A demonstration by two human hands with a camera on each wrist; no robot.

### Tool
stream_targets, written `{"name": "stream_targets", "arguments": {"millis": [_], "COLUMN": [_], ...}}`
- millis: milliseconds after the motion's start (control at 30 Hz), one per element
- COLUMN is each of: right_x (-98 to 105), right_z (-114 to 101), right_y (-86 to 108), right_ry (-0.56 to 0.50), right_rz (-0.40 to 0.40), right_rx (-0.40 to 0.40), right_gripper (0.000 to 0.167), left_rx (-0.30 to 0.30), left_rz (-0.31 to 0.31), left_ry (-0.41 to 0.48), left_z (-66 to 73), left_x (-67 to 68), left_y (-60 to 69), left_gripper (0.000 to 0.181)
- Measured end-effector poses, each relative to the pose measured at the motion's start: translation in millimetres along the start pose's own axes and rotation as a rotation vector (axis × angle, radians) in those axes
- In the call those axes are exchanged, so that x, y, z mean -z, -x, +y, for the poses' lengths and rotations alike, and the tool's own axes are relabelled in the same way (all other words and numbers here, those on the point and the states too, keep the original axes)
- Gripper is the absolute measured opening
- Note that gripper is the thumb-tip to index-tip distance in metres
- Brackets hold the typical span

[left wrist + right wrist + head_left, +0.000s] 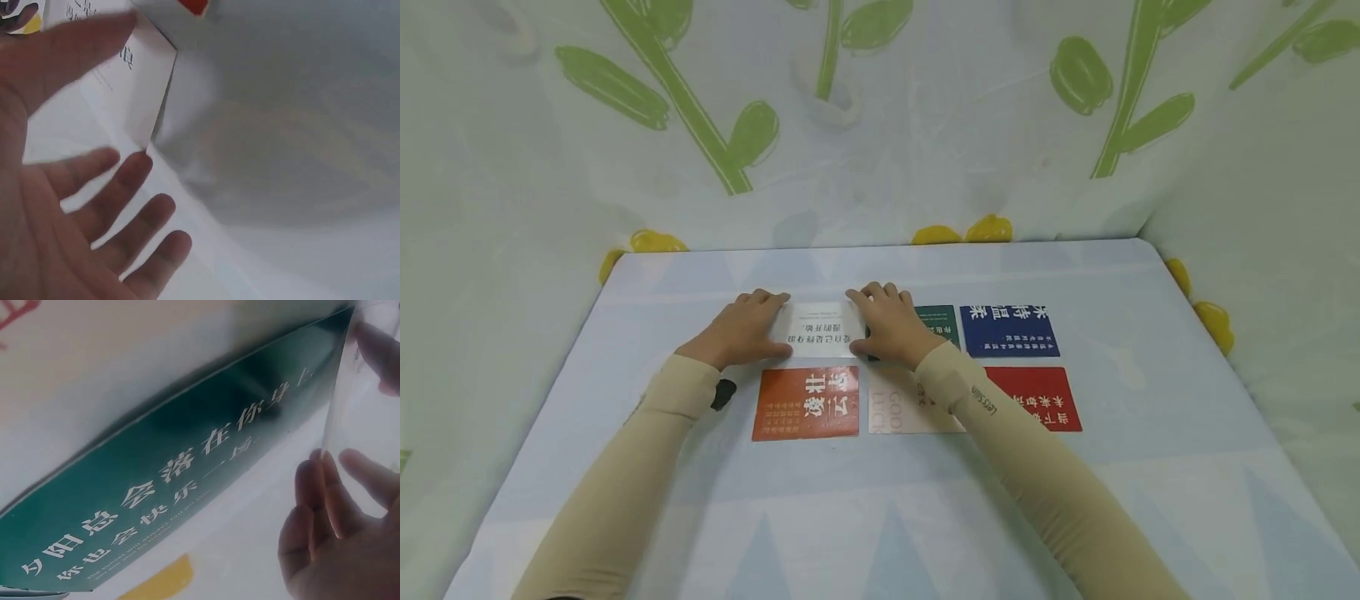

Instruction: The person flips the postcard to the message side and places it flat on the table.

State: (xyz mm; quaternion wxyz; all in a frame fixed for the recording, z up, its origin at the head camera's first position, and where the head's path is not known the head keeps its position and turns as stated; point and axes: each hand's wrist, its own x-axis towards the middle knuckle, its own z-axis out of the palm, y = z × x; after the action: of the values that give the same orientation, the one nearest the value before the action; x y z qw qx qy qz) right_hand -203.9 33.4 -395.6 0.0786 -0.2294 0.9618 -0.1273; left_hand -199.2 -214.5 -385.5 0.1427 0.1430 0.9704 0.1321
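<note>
A white printed card (820,332) lies at the back left of a group of cards, between the two hands. My left hand (741,329) holds its left end, with the thumb at the near corner and a finger at the far corner. In the left wrist view, the other fingers of this hand are spread apart beside the card (147,81). At the opposite end, my right hand (891,323) holds the same card by thumb and fingertips. Beneath and beside the right hand is a green card (169,469), partly hidden in the head view.
A blue card (1011,332) lies to the right of the green one. Nearer the body are an orange card (805,404), a cream card (910,408) partly under the right forearm, and a red card (1037,398). A patterned white cloth (820,517) covers the table.
</note>
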Motion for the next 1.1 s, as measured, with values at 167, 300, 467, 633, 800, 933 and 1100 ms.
{"name": "stream_targets", "arguments": {"millis": [167,300,467,633,800,933,1100], "right_x": [0,1,3,5,5,3,-2], "right_z": [0,-1,2,8,10,10,9], "right_y": [1.3,3.7,8.0,15.3,19.1,19.2,20.9], "right_ry": [0.010,0.012,-0.062,-0.293,-0.533,-0.598,-0.640], "right_rz": [0.083,0.130,0.146,0.113,0.007,-0.053,-0.070], "right_rx": [0.019,0.037,0.027,-0.065,-0.142,-0.151,-0.164], "right_gripper": [0.081,0.077,0.074,0.063,0.050,0.047,0.040], "left_rx": [0.053,0.104,0.166,0.161,0.159,0.161,0.154], "left_rz": [0.068,0.083,0.121,0.174,0.215,0.238,0.275], "left_ry": [0.048,0.181,0.288,0.310,0.329,0.326,0.299], "left_z": [-5.7,-10.2,-12.4,-13.2,-13.7,-14.0,-11.0], "left_x": [-3.1,-6.7,-12.0,-16.5,-19.8,-21.7,-21.4], "left_y": [1.7,6.5,13.2,18.2,23.0,25.9,32.1], "left_gripper": [0.079,0.068,0.060,0.053,0.048,0.044,0.040]}}
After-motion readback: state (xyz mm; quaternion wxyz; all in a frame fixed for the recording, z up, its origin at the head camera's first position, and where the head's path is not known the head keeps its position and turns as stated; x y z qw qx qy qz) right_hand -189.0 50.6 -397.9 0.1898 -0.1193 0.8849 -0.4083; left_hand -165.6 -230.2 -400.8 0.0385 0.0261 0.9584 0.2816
